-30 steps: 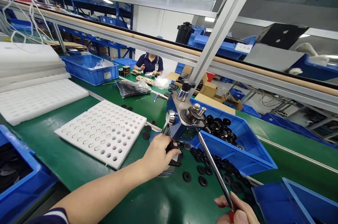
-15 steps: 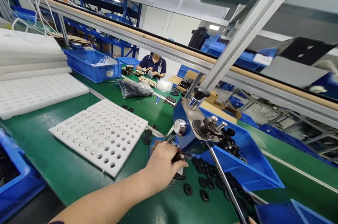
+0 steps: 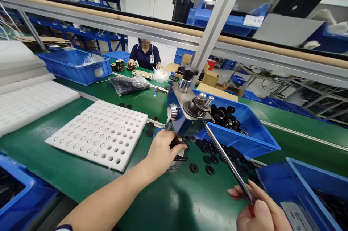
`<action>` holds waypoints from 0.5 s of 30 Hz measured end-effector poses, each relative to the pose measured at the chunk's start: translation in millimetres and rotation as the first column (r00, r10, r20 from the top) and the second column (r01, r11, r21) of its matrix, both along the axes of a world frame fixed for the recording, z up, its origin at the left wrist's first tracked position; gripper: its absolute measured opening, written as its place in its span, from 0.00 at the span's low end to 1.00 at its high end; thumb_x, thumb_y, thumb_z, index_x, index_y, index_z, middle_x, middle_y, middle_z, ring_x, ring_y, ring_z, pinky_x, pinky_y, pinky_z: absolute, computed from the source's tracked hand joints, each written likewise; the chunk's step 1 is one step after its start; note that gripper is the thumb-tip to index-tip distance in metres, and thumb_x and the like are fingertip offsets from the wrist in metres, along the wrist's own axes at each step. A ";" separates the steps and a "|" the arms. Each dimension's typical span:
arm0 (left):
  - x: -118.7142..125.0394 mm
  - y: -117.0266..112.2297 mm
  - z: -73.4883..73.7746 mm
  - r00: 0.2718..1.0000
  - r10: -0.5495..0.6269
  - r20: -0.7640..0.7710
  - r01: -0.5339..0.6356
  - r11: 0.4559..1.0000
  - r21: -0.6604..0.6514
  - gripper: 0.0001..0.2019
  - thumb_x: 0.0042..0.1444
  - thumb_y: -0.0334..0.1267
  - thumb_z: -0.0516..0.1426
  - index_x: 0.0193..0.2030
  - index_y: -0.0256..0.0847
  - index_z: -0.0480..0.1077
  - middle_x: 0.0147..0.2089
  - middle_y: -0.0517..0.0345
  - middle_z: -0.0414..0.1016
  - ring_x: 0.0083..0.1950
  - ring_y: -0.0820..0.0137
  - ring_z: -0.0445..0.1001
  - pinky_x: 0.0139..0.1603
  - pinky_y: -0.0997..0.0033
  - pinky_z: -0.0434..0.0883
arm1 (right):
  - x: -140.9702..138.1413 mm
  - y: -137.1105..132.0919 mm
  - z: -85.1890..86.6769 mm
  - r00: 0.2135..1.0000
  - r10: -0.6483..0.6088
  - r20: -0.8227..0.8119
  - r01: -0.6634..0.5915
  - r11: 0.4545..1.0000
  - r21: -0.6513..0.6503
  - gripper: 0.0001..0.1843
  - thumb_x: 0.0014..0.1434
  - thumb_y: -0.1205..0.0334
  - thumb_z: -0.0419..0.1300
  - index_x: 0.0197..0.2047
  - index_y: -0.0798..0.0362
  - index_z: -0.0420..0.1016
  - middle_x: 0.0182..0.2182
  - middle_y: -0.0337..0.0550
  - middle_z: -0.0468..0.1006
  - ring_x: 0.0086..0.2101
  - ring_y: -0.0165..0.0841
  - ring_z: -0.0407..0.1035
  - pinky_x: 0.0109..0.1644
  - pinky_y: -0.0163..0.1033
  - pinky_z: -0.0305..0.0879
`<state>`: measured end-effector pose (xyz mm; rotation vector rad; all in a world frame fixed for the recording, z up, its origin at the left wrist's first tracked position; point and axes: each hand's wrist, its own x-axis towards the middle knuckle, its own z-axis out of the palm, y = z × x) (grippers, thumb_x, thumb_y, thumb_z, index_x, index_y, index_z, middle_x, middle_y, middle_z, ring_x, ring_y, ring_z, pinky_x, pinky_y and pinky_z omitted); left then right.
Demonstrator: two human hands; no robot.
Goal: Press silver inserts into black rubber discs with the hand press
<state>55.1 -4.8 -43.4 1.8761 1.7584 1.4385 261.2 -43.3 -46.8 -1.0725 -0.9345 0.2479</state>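
A blue hand-operated arbor press (image 3: 187,109) stands on the green table. My left hand (image 3: 162,149) reaches under its head, fingers curled and thumb at a dark part; its exact shape is hidden by the hand and the press. My right hand (image 3: 262,205) is closed around the lower end of the long steel press lever (image 3: 230,162), where a bit of red grip shows. Black ring-shaped parts (image 3: 210,169) lie loose beside the press base. Left of the press, a white foam tray (image 3: 115,164) has small round metal-looking pieces in many of its holes.
Behind the press, a blue bin (image 3: 261,138) holds black round parts. More blue bins stand at the right (image 3: 315,176) and left (image 3: 24,187) edges. Stacked white foam (image 3: 29,97) lies far left. A person (image 3: 145,55) sits across the table. A metal post (image 3: 217,17) rises behind the press.
My view has shifted, bringing my right hand on the lever into sight; before, only its fingertips showed at the bottom edge. My left hand stays under the press head.
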 end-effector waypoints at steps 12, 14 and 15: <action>0.6 4.6 -4.1 0.999 0.044 -0.015 -0.044 0.999 0.014 0.13 0.55 0.38 0.65 0.26 0.41 0.66 0.29 0.59 0.71 0.36 0.65 0.71 0.34 0.68 0.68 | 10.8 21.1 -40.5 0.990 -0.098 0.104 0.074 0.974 0.215 0.08 0.57 0.65 0.62 0.35 0.59 0.82 0.27 0.43 0.77 0.20 0.30 0.66 0.21 0.38 0.60; -4.8 6.7 -4.3 0.998 0.047 -0.036 -0.046 0.999 0.023 0.12 0.56 0.40 0.64 0.26 0.41 0.67 0.30 0.58 0.72 0.37 0.64 0.72 0.36 0.67 0.69 | 14.0 23.9 -37.0 0.985 -0.005 0.171 -0.030 0.979 0.201 0.08 0.59 0.64 0.61 0.35 0.58 0.82 0.24 0.41 0.75 0.19 0.28 0.65 0.19 0.35 0.59; -7.1 5.0 -4.2 0.998 0.042 -0.044 -0.041 0.999 0.032 0.12 0.57 0.42 0.64 0.27 0.41 0.68 0.30 0.57 0.73 0.36 0.64 0.72 0.37 0.66 0.69 | 15.9 22.7 -33.3 0.974 0.034 0.224 -0.078 0.978 0.192 0.08 0.59 0.64 0.61 0.36 0.58 0.81 0.23 0.40 0.74 0.18 0.28 0.65 0.19 0.34 0.60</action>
